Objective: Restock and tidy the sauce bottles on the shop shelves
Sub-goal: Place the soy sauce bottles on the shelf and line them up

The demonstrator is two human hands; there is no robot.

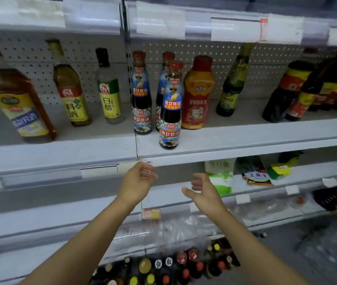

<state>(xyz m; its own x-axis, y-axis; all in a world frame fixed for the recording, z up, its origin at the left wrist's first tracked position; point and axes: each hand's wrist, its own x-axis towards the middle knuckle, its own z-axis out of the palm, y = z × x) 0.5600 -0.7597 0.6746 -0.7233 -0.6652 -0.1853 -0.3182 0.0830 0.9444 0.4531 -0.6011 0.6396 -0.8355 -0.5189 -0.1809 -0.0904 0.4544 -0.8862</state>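
A: Where's the bottle that needs sorting?

B: The front oyster sauce bottle [170, 105] stands upright at the very lip of the middle shelf [245, 138], ahead of its two twins. One oyster sauce bottle [141, 93] sits at its ten o'clock, the other [164, 79] just behind it at twelve, half hidden.

A: And the hands?

B: Both are empty and below the shelf edge. The left hand [136, 182] is loosely cupped, fingers relaxed, gripping nothing. The right hand [201, 191] is spread wider, thumb out toward the left, also holding nothing.

A: So which way does the bottle lie from them?

B: Straight up, at twelve o'clock from the gap between the two hands. From the left hand it's at about one o'clock, from the right hand at about eleven. Its long axis runs vertical, cap on top.

A: Which hand is nearer?

B: The left looks a little nearer, being higher, but it's close. I'd judge the coming move turns on reaching up to its dark lower body and easing it back into line beside the squeeze bottle of oyster sauce [197, 93] at its two o'clock.
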